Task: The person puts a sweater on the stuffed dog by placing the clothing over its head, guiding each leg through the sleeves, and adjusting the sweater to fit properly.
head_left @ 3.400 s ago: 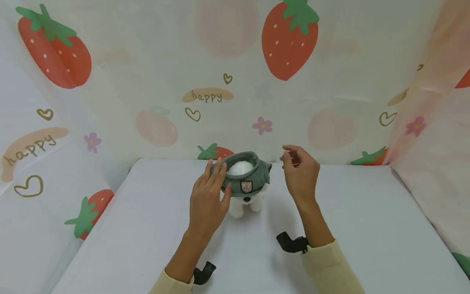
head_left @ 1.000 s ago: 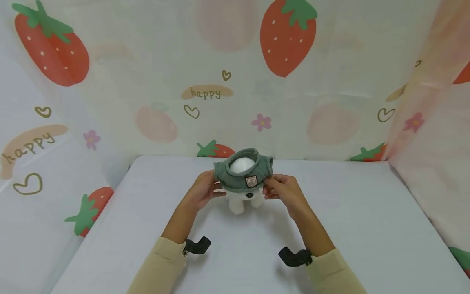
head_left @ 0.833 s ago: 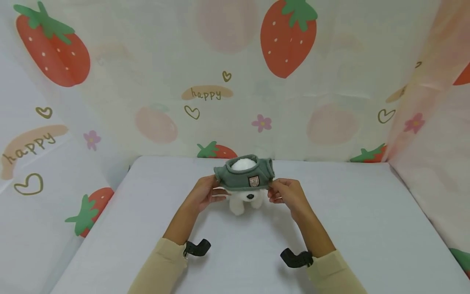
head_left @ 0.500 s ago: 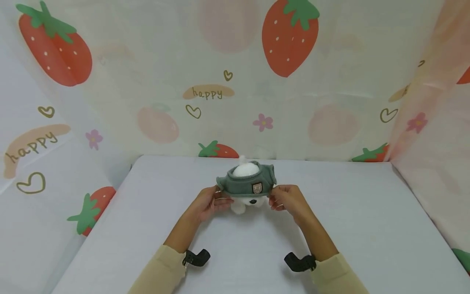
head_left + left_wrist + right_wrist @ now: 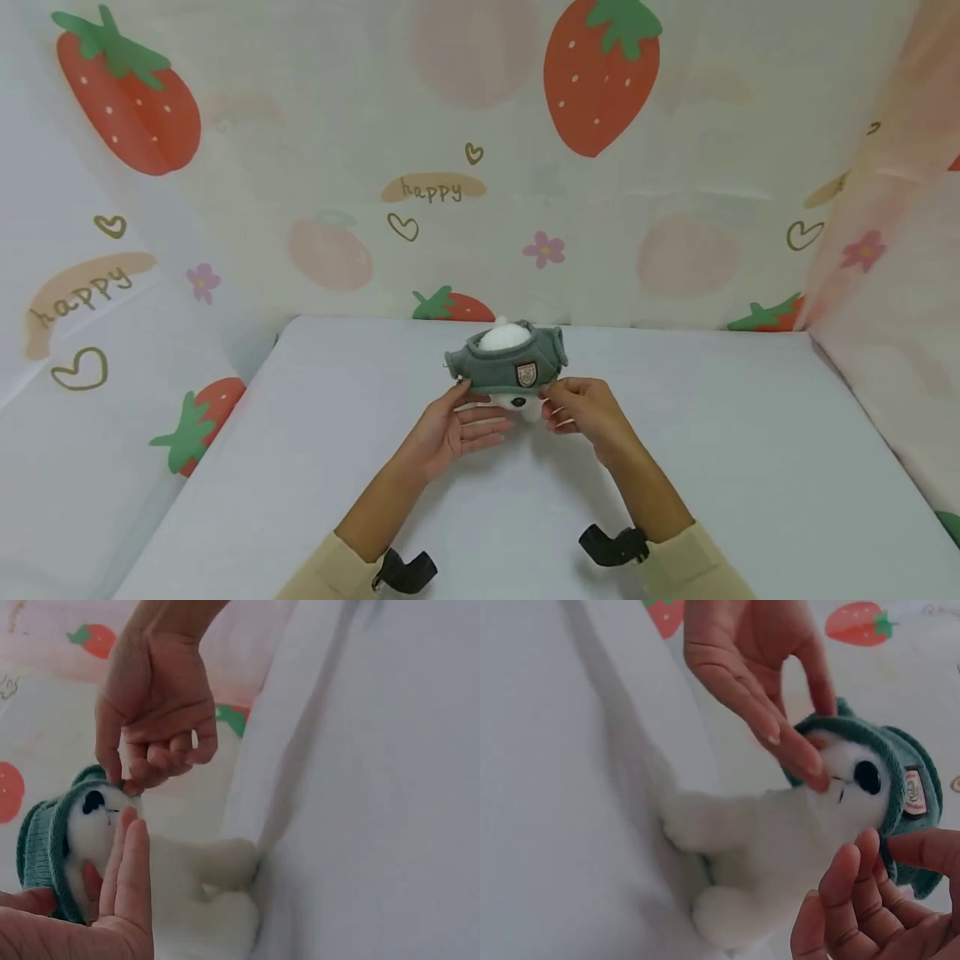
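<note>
A white plush dog (image 5: pixel 757 825) stands on the table, a small green knitted doll sweater (image 5: pixel 487 371) pulled partway over its head. The sweater covers the eyes and bears a shield patch (image 5: pixel 527 375); the black nose (image 5: pixel 868 777) shows below the hem, and the white crown through the neck opening. At the hem's left part, my left hand (image 5: pixel 450 429) pinches the knit between thumb and index finger, its other fingers stretched across the dog's muzzle. On the other side my right hand (image 5: pixel 592 412) pinches the hem with thumb and fingertips, the remaining fingers curled.
A white table (image 5: pixel 735 467) lies under the dog, its back edge close behind. Behind it hangs a cloth (image 5: pixel 480 108) printed with strawberries, hearts and "happy". Black wrist cameras (image 5: pixel 408 572) sit at the cuffs of the pale sleeves (image 5: pixel 693 567).
From beside the dog, my right hand came to the hem. Both hands drew the sweater lower over the face; then the left hand slid inward along the hem, fingers stretching before the muzzle.
</note>
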Available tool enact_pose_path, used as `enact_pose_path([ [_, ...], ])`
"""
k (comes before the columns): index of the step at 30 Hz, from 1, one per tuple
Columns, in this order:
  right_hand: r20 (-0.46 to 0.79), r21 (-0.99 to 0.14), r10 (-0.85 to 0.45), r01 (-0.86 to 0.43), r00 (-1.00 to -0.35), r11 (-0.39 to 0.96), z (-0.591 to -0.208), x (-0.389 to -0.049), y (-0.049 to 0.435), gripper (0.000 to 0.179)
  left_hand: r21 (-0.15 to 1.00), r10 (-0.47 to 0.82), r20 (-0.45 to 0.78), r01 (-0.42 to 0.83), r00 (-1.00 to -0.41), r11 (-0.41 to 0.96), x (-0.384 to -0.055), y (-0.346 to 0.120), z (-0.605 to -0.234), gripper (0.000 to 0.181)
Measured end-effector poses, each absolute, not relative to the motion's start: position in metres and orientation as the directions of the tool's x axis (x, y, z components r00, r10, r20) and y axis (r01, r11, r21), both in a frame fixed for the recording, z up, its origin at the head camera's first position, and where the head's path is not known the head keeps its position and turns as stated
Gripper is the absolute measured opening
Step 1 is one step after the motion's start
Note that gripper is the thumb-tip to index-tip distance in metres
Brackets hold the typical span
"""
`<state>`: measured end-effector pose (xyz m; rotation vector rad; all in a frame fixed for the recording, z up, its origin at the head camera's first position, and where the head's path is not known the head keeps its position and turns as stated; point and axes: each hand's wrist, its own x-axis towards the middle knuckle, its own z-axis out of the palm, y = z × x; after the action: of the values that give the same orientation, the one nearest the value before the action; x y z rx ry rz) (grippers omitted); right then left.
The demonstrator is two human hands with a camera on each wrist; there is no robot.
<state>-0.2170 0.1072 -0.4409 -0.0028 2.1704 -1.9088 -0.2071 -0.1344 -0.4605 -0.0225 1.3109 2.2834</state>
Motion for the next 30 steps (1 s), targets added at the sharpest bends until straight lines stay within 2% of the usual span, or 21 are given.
enact_pose_path([
  [6, -0.149, -0.960, -0.145, 0.108, -0.978, 0.258, -0.446, -0.220, 0.102, 0.019, 0.818, 0.346, -0.223, -0.368, -0.911, -0.441, -0.213, -0.125, -0.459, 0.048],
  [11, -0.133, -0.936, -0.199, 0.057, -0.971, 0.348, -0.455, -0.216, 0.099, 0.015, 0.732, 0.319, -0.241, -0.387, -0.917, -0.560, -0.211, -0.121, -0.467, 0.051],
  [16, -0.120, -0.944, -0.233, 0.039, -0.965, 0.327, -0.465, -0.212, 0.095, 0.016, 0.659, 0.349, -0.242, -0.418, -0.905, -0.625, -0.210, -0.120, -0.478, 0.054],
  [20, -0.107, -0.958, -0.269, 0.028, -0.957, 0.285, -0.462, -0.215, 0.105, 0.024, 0.686, 0.323, -0.265, -0.413, -0.909, -0.599, -0.209, -0.121, -0.477, 0.053],
  [23, -0.106, -0.954, -0.285, 0.016, -0.953, 0.300, -0.451, -0.219, 0.118, 0.028, 0.767, 0.213, -0.295, -0.363, -0.932, -0.528, -0.208, -0.126, -0.474, 0.050],
  [25, -0.075, -0.932, -0.270, -0.029, -0.960, 0.362, -0.441, -0.221, 0.126, 0.027, 0.849, 0.108, -0.283, -0.301, -0.953, -0.435, -0.210, -0.131, -0.471, 0.051],
  [27, -0.023, -0.887, -0.231, -0.086, -0.973, 0.453, -0.429, -0.222, 0.133, 0.026, 0.935, -0.006, -0.227, -0.216, -0.974, -0.281, -0.214, -0.136, -0.465, 0.053],
  [30, 0.097, -0.786, -0.135, -0.159, -0.986, 0.597, -0.407, -0.221, 0.137, 0.025, 0.999, -0.106, -0.053, -0.054, -0.993, 0.008, -0.221, -0.140, -0.450, 0.053],
])
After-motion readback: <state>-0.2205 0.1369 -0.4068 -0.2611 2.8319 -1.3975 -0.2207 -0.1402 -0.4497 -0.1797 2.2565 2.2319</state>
